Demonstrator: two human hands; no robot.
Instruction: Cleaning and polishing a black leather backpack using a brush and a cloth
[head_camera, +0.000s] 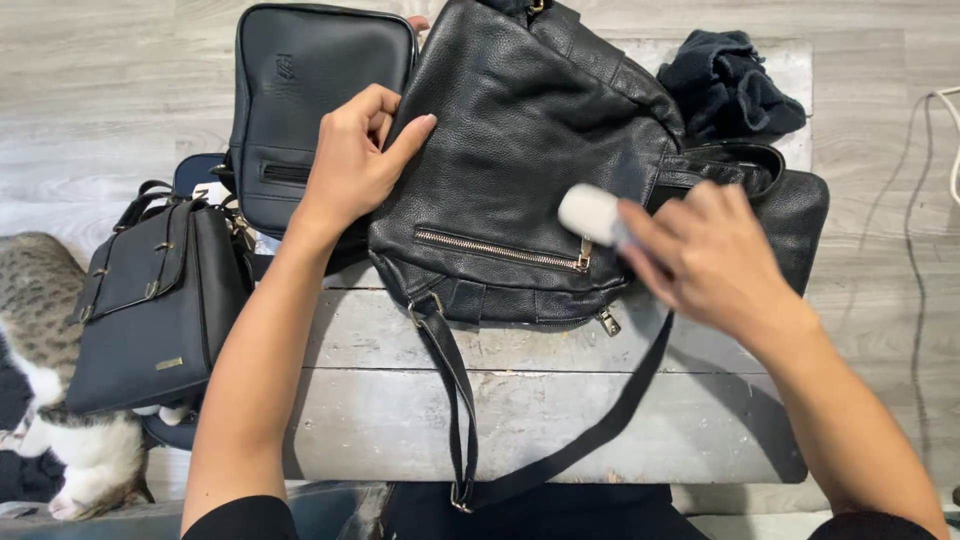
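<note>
A black leather bag (520, 150) with a brass zip lies on a grey wooden table (520, 410). Its strap (455, 400) loops down over the table's front edge. My left hand (355, 160) rests with its thumb and fingers on the bag's left edge, holding it down. My right hand (705, 255) is blurred and grips a small white object (590, 212), pressed against the bag's right side near the zip's end.
A flat black pouch (300, 90) lies at the back left. A smaller black handbag (155, 300) hangs off the table's left end. A dark cloth (730, 85) sits at the back right. A cat (60, 400) lies on the floor, left. A white cable (945, 140) runs at the right.
</note>
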